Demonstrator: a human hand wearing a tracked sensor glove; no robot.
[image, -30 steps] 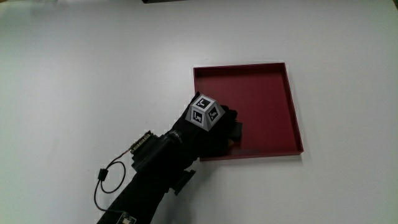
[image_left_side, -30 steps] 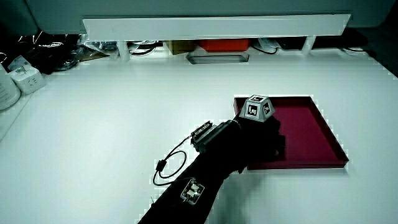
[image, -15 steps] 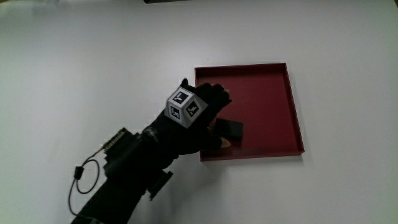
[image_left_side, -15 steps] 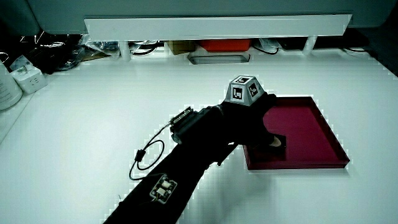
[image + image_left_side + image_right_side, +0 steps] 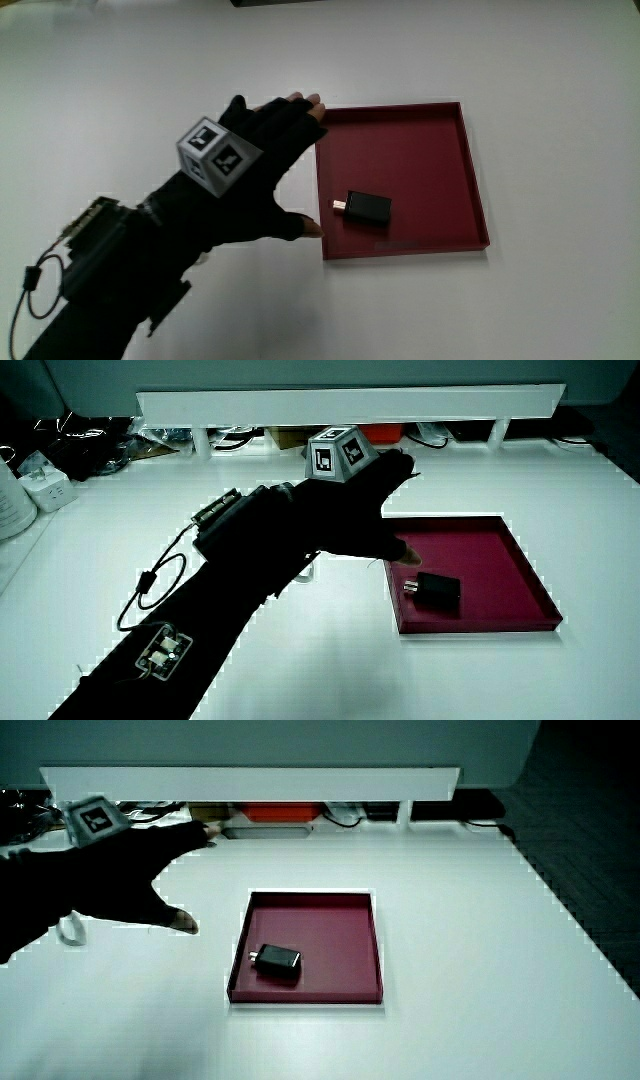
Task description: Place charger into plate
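A small black charger (image 5: 366, 209) lies flat in the dark red square plate (image 5: 440, 140), in the corner nearest the person; both side views show the charger (image 5: 437, 591) (image 5: 277, 960) there too. The gloved hand (image 5: 258, 168) hovers beside the plate, raised above the table, its fingers spread and holding nothing. Its fingertips (image 5: 305, 103) reach just over the plate's corner rim. The patterned cube (image 5: 214, 152) sits on the hand's back. Nothing touches the charger.
A low white partition (image 5: 350, 402) runs along the table's farther edge, with cables, a grey tray and an orange object (image 5: 362, 432) under it. A white device (image 5: 14, 495) stands at the table's edge in a side view.
The hand let go of the charger in the plate, opened, and drew away from it, rising to beside the plate. The charger stays where it was set.
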